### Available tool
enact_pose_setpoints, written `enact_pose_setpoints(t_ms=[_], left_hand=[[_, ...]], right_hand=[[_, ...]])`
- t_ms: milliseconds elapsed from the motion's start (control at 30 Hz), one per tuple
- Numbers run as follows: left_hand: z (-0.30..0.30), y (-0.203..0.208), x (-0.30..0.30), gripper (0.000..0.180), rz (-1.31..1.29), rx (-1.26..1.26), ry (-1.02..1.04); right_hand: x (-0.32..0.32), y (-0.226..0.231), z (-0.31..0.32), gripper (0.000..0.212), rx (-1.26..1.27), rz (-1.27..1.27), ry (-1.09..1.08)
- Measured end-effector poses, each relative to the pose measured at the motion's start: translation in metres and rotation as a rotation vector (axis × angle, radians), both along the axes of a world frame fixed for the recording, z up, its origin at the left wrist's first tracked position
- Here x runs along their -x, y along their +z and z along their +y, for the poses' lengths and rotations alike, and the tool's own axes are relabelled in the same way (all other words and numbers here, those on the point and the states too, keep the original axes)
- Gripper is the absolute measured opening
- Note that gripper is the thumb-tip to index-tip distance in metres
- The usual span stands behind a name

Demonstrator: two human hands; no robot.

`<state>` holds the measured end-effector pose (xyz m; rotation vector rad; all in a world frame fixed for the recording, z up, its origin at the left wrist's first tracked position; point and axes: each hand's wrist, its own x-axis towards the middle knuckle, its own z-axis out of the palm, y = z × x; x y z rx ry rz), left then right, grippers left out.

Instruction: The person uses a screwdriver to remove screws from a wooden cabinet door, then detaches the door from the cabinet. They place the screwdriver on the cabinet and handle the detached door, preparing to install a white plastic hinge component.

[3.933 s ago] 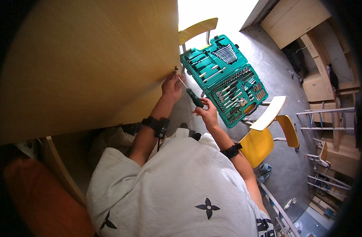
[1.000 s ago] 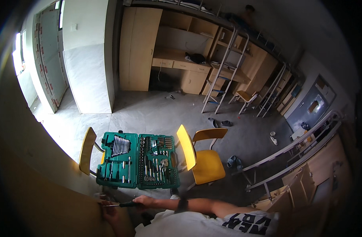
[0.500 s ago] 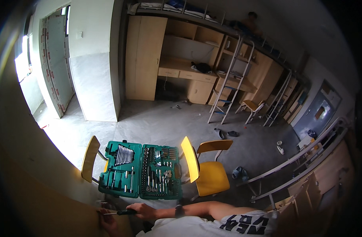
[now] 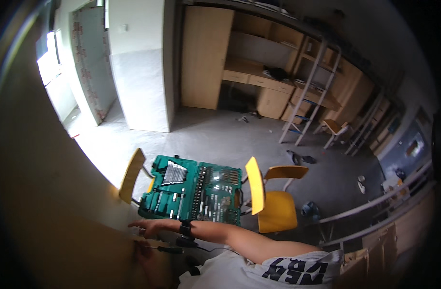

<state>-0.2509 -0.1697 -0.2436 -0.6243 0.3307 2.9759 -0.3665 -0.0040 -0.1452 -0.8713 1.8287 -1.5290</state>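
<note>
The wooden panel (image 4: 47,226) fills the lower left; work at its edge is judged unfinished. Right of the panel, the open green tool case (image 4: 194,190) rests on a yellow chair (image 4: 134,176). At the panel edge, the right hand (image 4: 146,225) is stretched flat, fingers apart. Just below, the screwdriver (image 4: 165,249) lies by the left hand (image 4: 150,262), whose grip cannot be told.

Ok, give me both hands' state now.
Left hand: by the screwdriver, grip cannot be told.
Right hand: open, fingers stretched toward the wooden panel.
</note>
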Motion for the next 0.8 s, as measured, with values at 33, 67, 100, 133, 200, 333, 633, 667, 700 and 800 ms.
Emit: enact_pose_setpoints(t_ms=[33, 67, 100, 133, 200, 333, 633, 667, 700, 800], left_hand=[[0.003, 0.006, -0.004, 0.025, 0.007, 0.064, 0.013], [0.004, 0.013, -0.009, 0.026, 0.042, 0.095, 0.009], [0.007, 0.018, -0.011, 0.028, 0.075, 0.13, 0.004], [0.008, 0.022, -0.011, 0.03, 0.11, 0.165, -0.003], [0.006, 0.026, -0.014, 0.028, 0.189, 0.154, -0.014], [0.007, 0.018, -0.014, 0.022, 0.361, 0.175, -0.036], [0.043, 0.03, -0.037, 0.019, -0.044, 0.055, 0.119], [0.048, 0.032, -0.038, 0.019, -0.089, 0.065, 0.128], [0.053, 0.032, -0.04, 0.019, -0.136, 0.074, 0.14], [0.064, 0.026, -0.05, 0.02, -0.08, 0.091, 0.12]], right_hand=[[0.003, -0.004, -0.014, 0.069, 0.0, -0.095, 0.114], [0.005, -0.009, -0.031, 0.067, -0.048, -0.073, 0.141], [0.008, -0.014, -0.047, 0.065, -0.025, -0.015, 0.189], [0.012, -0.021, -0.06, 0.063, -0.003, 0.045, 0.235], [0.02, -0.033, -0.082, 0.043, -0.279, 0.285, 0.248], [0.024, -0.046, -0.084, 0.027, -0.059, 0.148, 0.177], [0.003, -0.02, -0.043, 0.044, -0.107, -0.036, 0.162], [0.0, -0.023, -0.041, 0.046, -0.095, -0.021, 0.153], [-0.003, -0.027, -0.038, 0.049, -0.111, -0.009, 0.16], [-0.011, -0.045, -0.028, 0.051, -0.187, 0.008, 0.227]])
